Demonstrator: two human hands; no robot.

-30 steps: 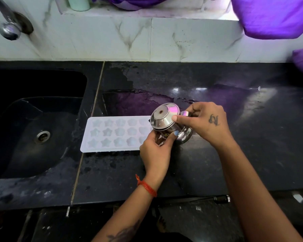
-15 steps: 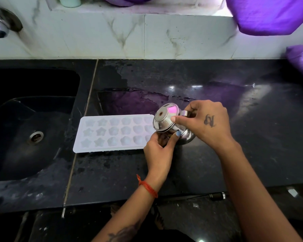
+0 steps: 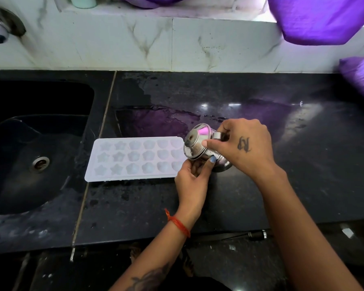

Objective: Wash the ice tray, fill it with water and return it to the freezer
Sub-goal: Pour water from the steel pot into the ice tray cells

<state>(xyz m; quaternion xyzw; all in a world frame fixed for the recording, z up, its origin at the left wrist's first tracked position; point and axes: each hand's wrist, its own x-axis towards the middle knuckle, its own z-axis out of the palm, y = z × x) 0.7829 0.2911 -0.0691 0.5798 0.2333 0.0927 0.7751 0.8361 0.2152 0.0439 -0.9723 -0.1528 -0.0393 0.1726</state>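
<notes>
Wet black granite counter point(image 3: 261, 196) carries a white plastic ice tray point(image 3: 135, 158) with star and flower moulds, lying flat beside the sink point(image 3: 40, 154). Over its right end, a tilted shiny steel jug point(image 3: 200, 145) is gripped by the right hand point(image 3: 246, 148), while the left hand point(image 3: 191, 181) pinches it from below.

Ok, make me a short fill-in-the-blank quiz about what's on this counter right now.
1. The white ice tray lies flat on the black ____.
2. Both hands hold a small ____ pot, tilted over the tray's right end.
3. The sink lies to the tray's ____.

Missing words: counter; steel; left
</notes>
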